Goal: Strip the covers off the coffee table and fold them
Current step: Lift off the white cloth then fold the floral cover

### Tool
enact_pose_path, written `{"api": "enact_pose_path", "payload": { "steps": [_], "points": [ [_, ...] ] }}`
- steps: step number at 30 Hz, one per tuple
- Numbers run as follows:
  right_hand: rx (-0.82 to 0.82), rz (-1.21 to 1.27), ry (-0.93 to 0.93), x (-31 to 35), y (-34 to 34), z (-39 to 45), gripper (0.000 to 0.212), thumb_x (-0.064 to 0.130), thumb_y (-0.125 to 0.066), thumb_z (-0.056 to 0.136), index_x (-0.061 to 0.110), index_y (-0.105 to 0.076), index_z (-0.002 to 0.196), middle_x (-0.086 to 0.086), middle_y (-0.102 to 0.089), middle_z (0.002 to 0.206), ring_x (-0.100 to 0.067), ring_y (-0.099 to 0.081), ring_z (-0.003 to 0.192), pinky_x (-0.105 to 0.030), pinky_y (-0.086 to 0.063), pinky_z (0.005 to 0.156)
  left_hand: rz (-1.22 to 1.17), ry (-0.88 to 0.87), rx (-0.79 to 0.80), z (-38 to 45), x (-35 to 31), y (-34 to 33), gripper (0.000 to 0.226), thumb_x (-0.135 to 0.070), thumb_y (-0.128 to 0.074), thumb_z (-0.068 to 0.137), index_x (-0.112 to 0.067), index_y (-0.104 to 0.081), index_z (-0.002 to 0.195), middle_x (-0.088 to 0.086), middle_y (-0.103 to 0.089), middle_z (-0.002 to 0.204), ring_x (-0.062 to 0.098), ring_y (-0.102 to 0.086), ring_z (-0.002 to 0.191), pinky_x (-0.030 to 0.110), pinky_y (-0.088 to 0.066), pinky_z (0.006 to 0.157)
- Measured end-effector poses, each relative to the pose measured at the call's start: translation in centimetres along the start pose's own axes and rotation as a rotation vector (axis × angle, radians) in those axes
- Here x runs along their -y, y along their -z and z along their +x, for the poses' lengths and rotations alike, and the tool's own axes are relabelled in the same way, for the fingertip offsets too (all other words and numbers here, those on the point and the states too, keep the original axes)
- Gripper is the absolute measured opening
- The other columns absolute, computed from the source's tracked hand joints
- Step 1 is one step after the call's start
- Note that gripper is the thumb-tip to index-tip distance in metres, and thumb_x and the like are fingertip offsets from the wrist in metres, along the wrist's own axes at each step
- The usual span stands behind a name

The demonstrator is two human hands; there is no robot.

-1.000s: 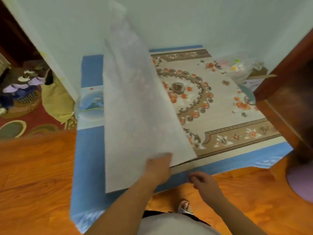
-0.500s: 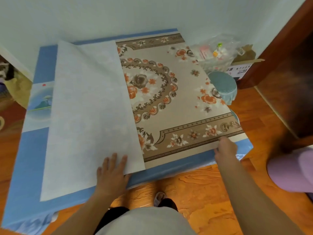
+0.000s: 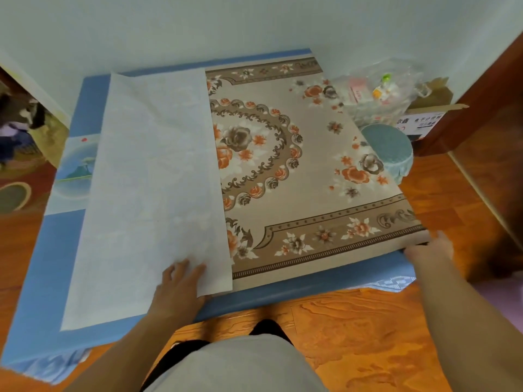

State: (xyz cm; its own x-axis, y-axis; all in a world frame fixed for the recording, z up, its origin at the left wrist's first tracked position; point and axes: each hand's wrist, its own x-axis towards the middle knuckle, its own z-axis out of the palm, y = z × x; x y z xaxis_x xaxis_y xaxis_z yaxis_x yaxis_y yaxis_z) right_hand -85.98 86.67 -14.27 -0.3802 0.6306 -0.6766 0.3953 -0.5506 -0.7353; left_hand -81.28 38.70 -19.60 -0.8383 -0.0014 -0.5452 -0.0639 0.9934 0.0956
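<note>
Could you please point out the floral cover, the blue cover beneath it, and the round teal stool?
floral cover (image 3: 317,176): head view, patterned top face.
blue cover (image 3: 311,281): head view, near edge.
teal stool (image 3: 387,144): head view, seat top.

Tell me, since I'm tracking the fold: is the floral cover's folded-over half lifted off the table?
No, the folded-over half lies flat, with the left hand pressing its near corner.

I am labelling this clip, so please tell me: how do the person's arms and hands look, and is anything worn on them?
Both forearms are bare, with no sleeves in view. The left hand and the right hand show no gloves, and I see no rings, watch or bracelet. The nails are short, as far as the picture shows.
</note>
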Motion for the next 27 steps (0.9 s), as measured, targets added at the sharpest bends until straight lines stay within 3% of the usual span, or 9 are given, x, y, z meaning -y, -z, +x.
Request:
{"api": "enact_pose_path", "payload": {
  "steps": [4, 6, 9, 13, 16, 19, 20, 24, 27],
  "points": [
    [0.043, 0.34, -0.102, 1.8, -1.2, 1.3, 0.017, 0.008, -0.044, 0.101, 0.013, -0.06, 0.1, -0.009, -0.067, 0.102, -0.025, -0.065, 0.101, -0.033, -0.056, 0.073, 0.004, 0.001, 0.012, 0.0, -0.2, 0.1, 0.073, -0.048, -0.059, 0.095, -0.04, -0.019, 0.156, 0.002, -0.005, 0.167, 0.032, -0.002, 0.152, 0.05, -0.035, 0.117],
    [0.006, 0.094, -0.041, 2.2, -2.1, 2.1, 0.023, 0.005, -0.043, 0.1, 0.01, -0.063, 0.109, -0.01, -0.067, 0.112, -0.018, -0.064, 0.093, -0.022, -0.054, 0.059, 0.01, -0.002, 0.021, -0.1, -0.3, 0.0, 0.074, -0.048, -0.058, 0.096, -0.04, -0.017, 0.157, 0.002, -0.004, 0.167, 0.032, -0.001, 0.153, 0.05, -0.034, 0.118],
    [-0.161, -0.229, 0.201, 3.0, -3.6, 1.8, 0.037, 0.007, -0.051, 0.099, 0.007, -0.056, 0.135, -0.007, -0.065, 0.114, -0.015, -0.06, 0.087, -0.018, -0.051, 0.063, 0.008, -0.01, 0.018, -0.3, -0.1, 0.0, 0.074, -0.047, -0.056, 0.097, -0.04, -0.015, 0.158, 0.001, -0.002, 0.168, 0.032, 0.0, 0.153, 0.05, -0.031, 0.119],
    [-0.281, -0.499, 0.804, 5.7, -9.9, -4.0, 0.032, 0.017, -0.051, 0.1, 0.015, -0.06, 0.132, -0.008, -0.064, 0.124, -0.026, -0.064, 0.109, -0.034, -0.054, 0.087, 0.005, -0.022, -0.002, -0.2, 0.0, -0.2, 0.076, -0.052, -0.055, 0.095, -0.041, -0.013, 0.158, 0.0, -0.001, 0.168, 0.031, 0.001, 0.153, 0.051, -0.031, 0.119],
    [0.165, -1.01, 1.337, 1.2, -15.9, -11.5, 0.035, 0.008, -0.045, 0.098, 0.01, -0.061, 0.129, -0.006, -0.065, 0.109, -0.025, -0.062, 0.099, -0.038, -0.048, 0.084, 0.003, -0.041, 0.036, -0.2, 0.4, -0.4, 0.082, -0.058, -0.053, 0.093, -0.04, -0.008, 0.159, 0.0, 0.007, 0.169, 0.032, 0.006, 0.154, 0.053, -0.024, 0.121],
    [0.905, -1.536, 1.465, -10.2, -16.9, -15.7, 0.035, 0.01, -0.046, 0.099, 0.011, -0.058, 0.132, -0.012, -0.058, 0.131, -0.03, -0.058, 0.114, -0.043, -0.049, 0.094, -0.13, -0.052, 0.032, -1.2, 1.8, -1.1, 0.077, -0.053, -0.053, 0.097, -0.037, -0.013, 0.16, 0.001, 0.01, 0.17, 0.028, 0.008, 0.156, 0.046, -0.013, 0.125],
    [1.014, -1.721, 1.43, -13.6, -16.0, -15.8, 0.039, 0.01, -0.051, 0.096, 0.011, -0.056, 0.135, -0.012, -0.047, 0.145, -0.033, -0.05, 0.126, -0.047, -0.046, 0.1, -0.225, -0.041, -0.029, -1.7, 2.4, -1.4, 0.072, -0.046, -0.057, 0.098, -0.034, -0.022, 0.16, 0.003, 0.002, 0.17, 0.026, 0.002, 0.156, 0.042, -0.013, 0.126],
    [1.018, -1.955, 1.315, -20.3, -12.3, -13.4, 0.061, 0.011, -0.056, 0.093, 0.007, -0.035, 0.15, -0.007, 0.013, 0.167, -0.033, 0.01, 0.153, -0.056, -0.007, 0.123, -0.554, 0.168, -0.283, -3.9, 5.5, -3.2, 0.053, -0.016, -0.064, 0.095, -0.014, -0.051, 0.147, 0.013, -0.036, 0.159, 0.029, -0.03, 0.147, 0.039, -0.025, 0.122],
    [1.12, -1.919, 1.35, -21.0, -11.5, -14.1, 0.046, 0.013, -0.049, 0.096, 0.006, -0.045, 0.141, -0.004, 0.015, 0.167, -0.029, 0.017, 0.153, -0.052, 0.005, 0.124, -0.607, 0.277, -0.332, -5.1, 7.3, -4.2, 0.047, -0.01, -0.062, 0.096, -0.007, -0.055, 0.142, 0.016, -0.047, 0.151, 0.031, -0.039, 0.142, 0.043, -0.031, 0.12]
  ]
}}
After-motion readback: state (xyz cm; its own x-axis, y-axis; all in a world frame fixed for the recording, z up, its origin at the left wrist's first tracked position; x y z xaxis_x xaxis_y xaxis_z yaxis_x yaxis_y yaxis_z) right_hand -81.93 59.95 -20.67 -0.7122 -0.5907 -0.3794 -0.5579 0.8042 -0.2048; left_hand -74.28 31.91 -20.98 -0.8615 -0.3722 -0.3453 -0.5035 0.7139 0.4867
